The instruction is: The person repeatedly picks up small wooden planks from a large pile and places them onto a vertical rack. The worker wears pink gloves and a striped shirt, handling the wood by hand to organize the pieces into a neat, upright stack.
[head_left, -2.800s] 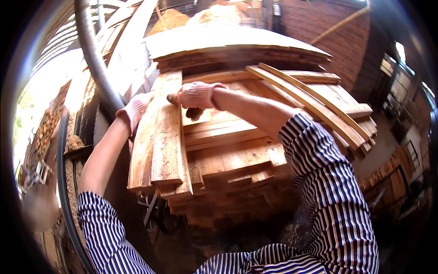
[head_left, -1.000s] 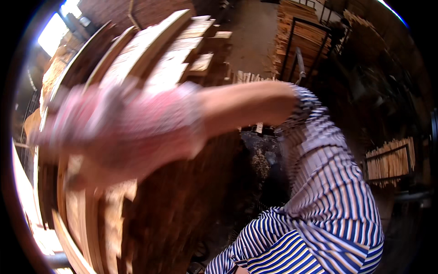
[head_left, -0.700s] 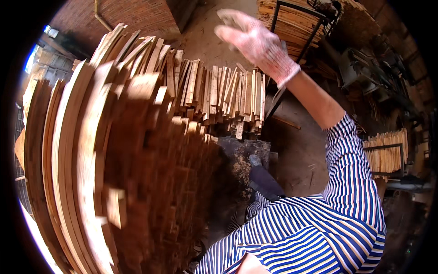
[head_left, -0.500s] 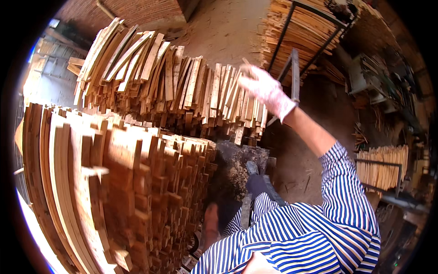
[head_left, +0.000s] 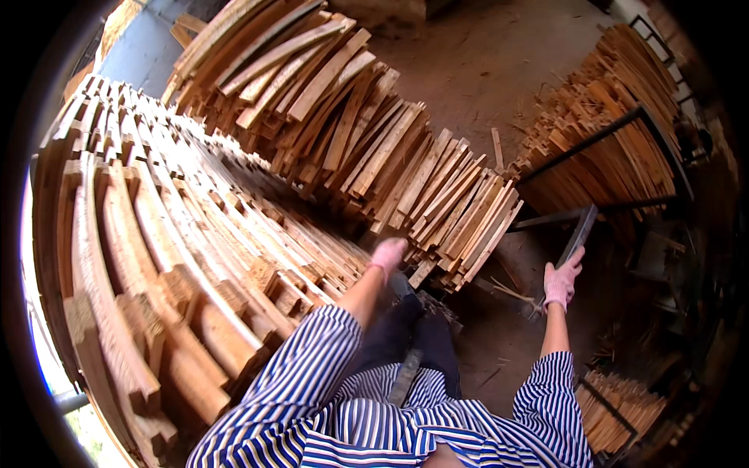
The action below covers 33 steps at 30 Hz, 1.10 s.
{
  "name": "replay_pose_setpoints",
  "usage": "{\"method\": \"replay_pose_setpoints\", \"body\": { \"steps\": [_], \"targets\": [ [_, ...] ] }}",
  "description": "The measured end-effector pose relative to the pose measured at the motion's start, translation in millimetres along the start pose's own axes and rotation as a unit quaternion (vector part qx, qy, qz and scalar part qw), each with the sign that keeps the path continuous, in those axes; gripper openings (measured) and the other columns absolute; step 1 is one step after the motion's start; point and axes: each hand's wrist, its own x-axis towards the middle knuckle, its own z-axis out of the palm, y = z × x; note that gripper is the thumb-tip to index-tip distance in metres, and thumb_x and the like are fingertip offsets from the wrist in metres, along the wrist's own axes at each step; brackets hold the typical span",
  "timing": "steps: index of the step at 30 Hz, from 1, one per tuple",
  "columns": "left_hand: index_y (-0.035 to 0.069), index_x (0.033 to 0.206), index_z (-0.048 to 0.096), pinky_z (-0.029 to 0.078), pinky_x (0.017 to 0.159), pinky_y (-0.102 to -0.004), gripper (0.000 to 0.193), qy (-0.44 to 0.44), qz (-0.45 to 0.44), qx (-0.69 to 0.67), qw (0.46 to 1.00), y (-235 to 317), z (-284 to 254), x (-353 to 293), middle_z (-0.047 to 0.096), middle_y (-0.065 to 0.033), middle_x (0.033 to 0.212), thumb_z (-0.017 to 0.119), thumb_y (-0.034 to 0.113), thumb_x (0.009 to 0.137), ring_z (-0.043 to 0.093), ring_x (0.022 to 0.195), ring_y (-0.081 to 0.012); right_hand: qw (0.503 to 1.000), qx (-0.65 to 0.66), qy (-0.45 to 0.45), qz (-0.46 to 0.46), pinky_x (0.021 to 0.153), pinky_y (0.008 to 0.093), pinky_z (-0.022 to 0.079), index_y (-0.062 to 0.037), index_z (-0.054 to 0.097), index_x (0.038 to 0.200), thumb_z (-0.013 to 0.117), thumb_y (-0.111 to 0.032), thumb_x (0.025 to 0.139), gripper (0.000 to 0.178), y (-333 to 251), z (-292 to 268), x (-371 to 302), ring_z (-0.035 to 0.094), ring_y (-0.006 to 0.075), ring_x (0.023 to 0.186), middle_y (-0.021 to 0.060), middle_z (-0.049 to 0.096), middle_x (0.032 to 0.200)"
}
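Observation:
My right hand (head_left: 562, 279), in a pale pink glove, is closed round a dark metal bar (head_left: 578, 234) that rises from a metal frame at the right end of the middle wood stack. My left hand (head_left: 388, 254), gloved alike, hangs between two wood stacks and is blurred, so its fingers are not distinct. Just beyond it lie the butt ends of the middle stack of wooden strips (head_left: 437, 195). The near stack of wooden strips (head_left: 179, 257) fills the left side, close beside my left forearm.
Another strip stack (head_left: 601, 132) leans within a black metal frame (head_left: 647, 117) at the far right. A smaller bundle of strips (head_left: 620, 405) stands at the lower right. Loose wood scraps (head_left: 511, 292) lie on the dirt floor (head_left: 476, 70) below the bar.
My right hand has come down from above the middle stack onto the metal bar. My left hand has come into view between the stacks. The view has turned and shifted.

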Motion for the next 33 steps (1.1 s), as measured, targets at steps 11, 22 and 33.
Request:
{"method": "replay_pose_setpoints", "body": {
  "steps": [11,22,33],
  "targets": [
    [0.008,0.104,0.057,0.056,0.073,-0.0572,0.028,0.165,-0.335,-0.462,0.804,-148.8,-88.3,175.8,0.067,-0.0184,0.11,0.059,0.034,0.094,0.066,0.094,-0.0394,0.982,0.104,0.071,-0.14,0.111,0.0451,0.04,-0.016,0.011,0.162,0.071,-0.009,0.09,0.094,13.3,42.3,26.9,0.048,0.0444,0.134,0.0277,0.043,0.152],
    [0.009,0.137,0.051,0.046,0.041,-0.0441,0.057,0.194,-0.342,-0.547,0.739,-196.6,-137.7,332.9,0.066,-0.025,0.113,0.043,0.054,0.102,0.067,0.067,-0.0399,0.986,-0.067,0.05,-0.143,0.11,0.052,0.042,-0.0015,0.011,0.159,0.077,-0.037,0.087,0.104,6.6,40.7,29.2,0.047,0.0471,0.131,0.0323,0.036,0.152],
    [0.005,0.108,0.06,0.054,0.076,-0.0406,0.023,0.25,-0.25,-0.648,0.674,-61.0,-26.6,175.7,0.066,-0.0105,0.097,0.047,0.023,0.099,0.064,0.087,-0.0258,0.928,0.006,-0.143,-0.343,0.12,0.0415,0.03,-0.0065,0.037,0.152,0.076,-0.017,0.077,0.086,-225.2,60.9,0.0,0.033,0.0345,0.146,0.0211,0.036,0.155]
  ]
}}
